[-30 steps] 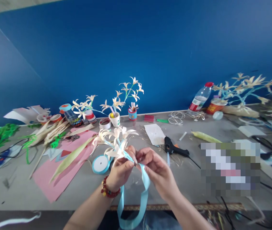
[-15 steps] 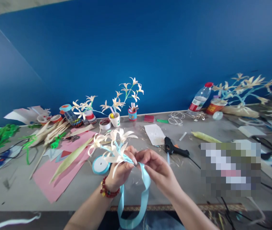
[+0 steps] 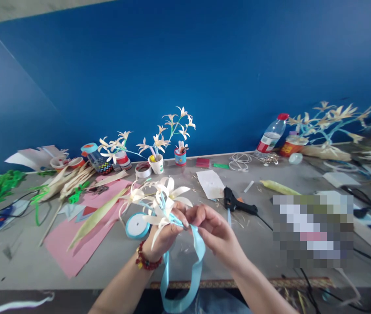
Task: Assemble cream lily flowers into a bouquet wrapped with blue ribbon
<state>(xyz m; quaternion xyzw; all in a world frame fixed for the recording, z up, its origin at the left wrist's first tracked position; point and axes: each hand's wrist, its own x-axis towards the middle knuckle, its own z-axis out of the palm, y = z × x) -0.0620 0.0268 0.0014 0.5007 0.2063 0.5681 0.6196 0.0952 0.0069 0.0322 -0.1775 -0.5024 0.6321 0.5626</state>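
Note:
My left hand point(image 3: 169, 226) is closed around the wrapped stems of a small bunch of handmade flowers point(image 3: 164, 209) with cream petals. Their light-blue stems run into the grip, and the blossoms lean to the left. Close beside it, my right hand point(image 3: 213, 231) pinches a light-blue ribbon point(image 3: 198, 244) at the end of the stems. The ribbon hangs below both hands in a long loop over the table's front edge. A ribbon spool point(image 3: 137, 225) lies flat just left of my left hand. The exact point where the ribbon meets the stems is hidden by my fingers.
A black glue gun point(image 3: 239, 203) lies right of my hands, beside a white paper point(image 3: 211, 184). Pink sheets point(image 3: 70, 244) and dried husks point(image 3: 98, 218) are at left. Along the blue wall stand a paper cup point(image 3: 156, 164) with flowers, a pen holder point(image 3: 180, 157) and a bottle point(image 3: 270, 137).
The flower bunch has turned slightly, its blossoms shifting a little to the right. Both hands keep their hold on stems and ribbon, nearly in the same place.

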